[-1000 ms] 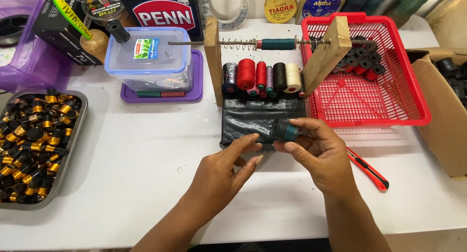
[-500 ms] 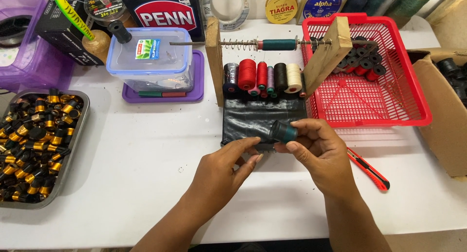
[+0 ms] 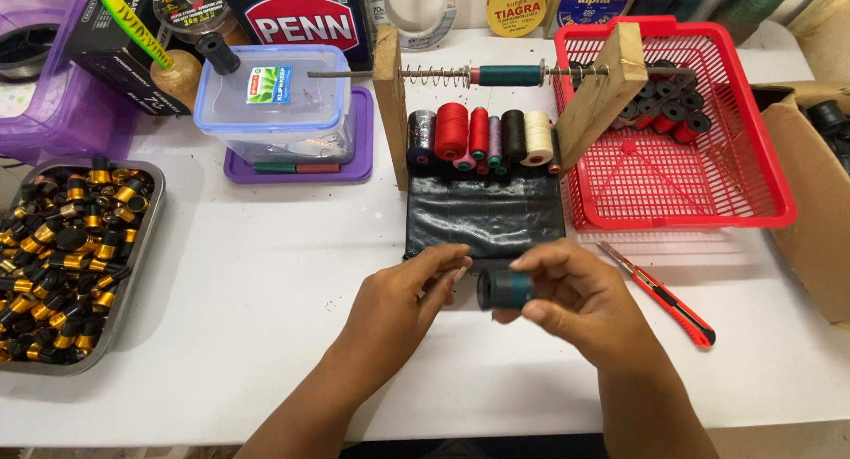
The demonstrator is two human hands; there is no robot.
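Things I see on the white table, apart from the work itself

At far left I see a metal tray (image 3: 150,246) full of small black and gold parts, and behind it a clear plastic box (image 3: 270,105) on a purple lid (image 3: 359,162). In the middle is a wooden rack (image 3: 387,105) with thread spools (image 3: 482,136). At right stand a red basket (image 3: 761,185), a red cutter knife (image 3: 660,295) and a cardboard box (image 3: 810,220).

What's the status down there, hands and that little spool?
Right hand pinching dark teal spool above the white table. Left hand open, fingertips beside the spool's end. Red utility knife lies right, clear.
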